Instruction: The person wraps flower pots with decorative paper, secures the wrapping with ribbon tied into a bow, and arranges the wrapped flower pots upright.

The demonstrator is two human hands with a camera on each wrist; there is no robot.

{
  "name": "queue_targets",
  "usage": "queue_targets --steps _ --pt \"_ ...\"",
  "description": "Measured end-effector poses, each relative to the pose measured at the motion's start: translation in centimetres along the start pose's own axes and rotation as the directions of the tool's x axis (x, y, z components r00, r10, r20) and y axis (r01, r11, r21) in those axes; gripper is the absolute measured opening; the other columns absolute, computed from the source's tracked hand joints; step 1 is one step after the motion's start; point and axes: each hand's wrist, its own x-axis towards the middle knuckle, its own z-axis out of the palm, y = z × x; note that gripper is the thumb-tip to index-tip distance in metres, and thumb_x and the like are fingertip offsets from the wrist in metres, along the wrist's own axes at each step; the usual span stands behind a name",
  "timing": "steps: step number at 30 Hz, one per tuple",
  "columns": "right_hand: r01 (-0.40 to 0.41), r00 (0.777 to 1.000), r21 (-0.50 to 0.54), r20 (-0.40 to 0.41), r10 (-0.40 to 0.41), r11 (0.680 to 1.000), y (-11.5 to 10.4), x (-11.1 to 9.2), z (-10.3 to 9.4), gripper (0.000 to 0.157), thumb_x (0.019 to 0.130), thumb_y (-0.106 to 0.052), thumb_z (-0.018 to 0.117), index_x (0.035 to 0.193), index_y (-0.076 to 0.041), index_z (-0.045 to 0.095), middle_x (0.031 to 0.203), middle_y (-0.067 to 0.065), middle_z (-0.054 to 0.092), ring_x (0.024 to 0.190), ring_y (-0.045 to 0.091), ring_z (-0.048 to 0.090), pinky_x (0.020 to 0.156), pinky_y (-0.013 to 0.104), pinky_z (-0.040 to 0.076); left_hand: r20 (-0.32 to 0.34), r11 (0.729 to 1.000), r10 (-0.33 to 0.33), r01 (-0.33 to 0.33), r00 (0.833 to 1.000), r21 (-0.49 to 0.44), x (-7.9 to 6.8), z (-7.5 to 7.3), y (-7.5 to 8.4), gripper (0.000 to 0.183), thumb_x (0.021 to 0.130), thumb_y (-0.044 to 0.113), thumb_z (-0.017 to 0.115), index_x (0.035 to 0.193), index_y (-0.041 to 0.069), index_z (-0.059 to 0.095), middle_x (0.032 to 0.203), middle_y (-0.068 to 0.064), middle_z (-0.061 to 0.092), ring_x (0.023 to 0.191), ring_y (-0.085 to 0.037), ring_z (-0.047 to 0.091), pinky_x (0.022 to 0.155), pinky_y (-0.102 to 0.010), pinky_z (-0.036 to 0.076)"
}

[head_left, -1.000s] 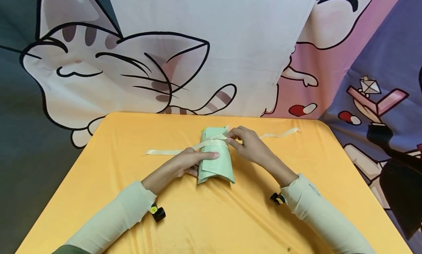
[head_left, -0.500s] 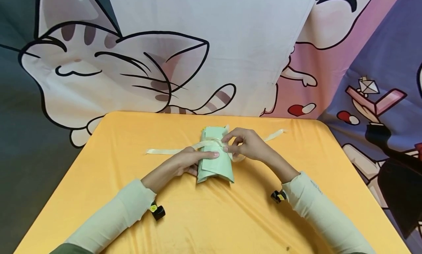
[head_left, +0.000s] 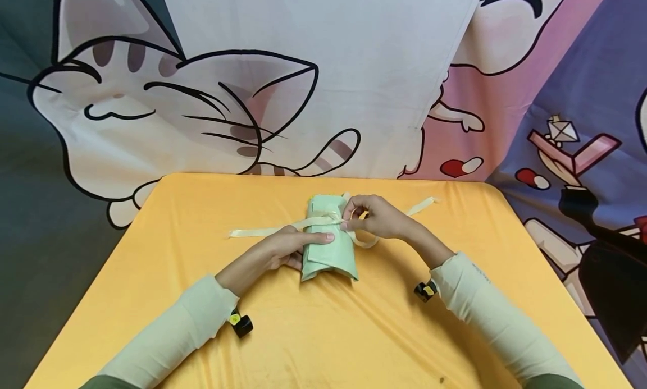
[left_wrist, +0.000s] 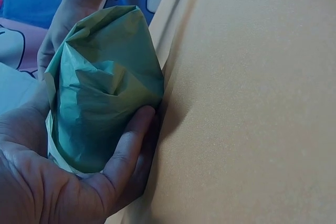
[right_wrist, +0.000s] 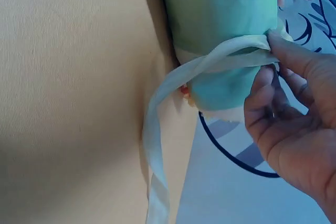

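A bundle wrapped in pale green paper lies on the table, a cream ribbon around its upper part. My left hand grips it from the left, thumb across the front and fingers underneath. The left wrist view shows the folded paper end in that grip. At the bundle's right edge, my right hand pinches the ribbon between thumb and fingers. From there a ribbon tail curves down in the right wrist view. Small red and yellow bits peek out at the bundle's far end.
A yellow cloth covers the table. One ribbon end stretches left over it, another end pokes out to the right behind the right wrist. Printed cartoon fabric hangs behind the far edge.
My right fingers have shifted on the ribbon at the bundle's right edge. The right tail has drawn in, and a ribbon loop now hangs below that hand. The left hand stays put.
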Motion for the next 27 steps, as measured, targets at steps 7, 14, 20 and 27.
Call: queue_targets --steps 7,14,20,27 --pt "0.087 0.982 -0.129 -0.157 -0.107 0.988 -0.4 -0.8 1.3 0.017 0.103 -0.009 0.083 0.106 -0.011 0.067 0.096 0.003 0.071 0.084 0.016 0.062 0.071 0.027 0.053 0.005 1.000 -0.004 0.004 1.000 -0.005 0.0 -0.1 -0.1 0.051 0.100 0.051 0.083 0.116 0.002 0.082 0.091 -0.007 0.086 0.078 -0.015 0.082 0.076 -0.035 0.071" --pt "0.183 0.893 -0.461 -0.292 -0.343 0.869 -1.2 -1.2 3.5 0.021 0.099 0.001 0.085 0.111 -0.005 0.069 0.109 0.010 0.078 0.098 0.026 0.074 0.085 0.041 0.064 0.006 1.000 -0.008 0.008 1.000 -0.020 0.1 -0.2 0.0 0.052 0.100 0.051 0.084 0.118 0.002 0.081 0.093 -0.009 0.086 0.079 -0.016 0.082 0.076 -0.034 0.070" --pt "0.123 0.852 -0.574 -0.358 -0.383 0.810 -1.3 -1.2 4.4 0.024 0.097 0.004 0.083 0.113 -0.005 0.068 0.102 0.012 0.073 0.073 0.022 0.066 0.062 0.034 0.058 0.017 1.000 -0.010 0.010 1.000 -0.027 0.1 -0.3 -0.1 0.054 0.101 0.051 0.083 0.123 0.002 0.079 0.098 -0.011 0.086 0.083 -0.018 0.083 0.079 -0.036 0.071" --pt "0.043 0.854 -0.583 -0.400 -0.332 0.812 -1.5 -0.9 4.9 0.020 0.099 0.007 0.076 0.102 -0.002 0.059 0.093 0.014 0.063 0.073 0.023 0.063 0.060 0.033 0.057 0.017 1.000 -0.012 0.013 1.000 -0.019 0.2 -0.3 -0.1 0.056 0.100 0.052 0.084 0.123 0.001 0.079 0.098 -0.011 0.086 0.082 -0.018 0.084 0.078 -0.036 0.071"
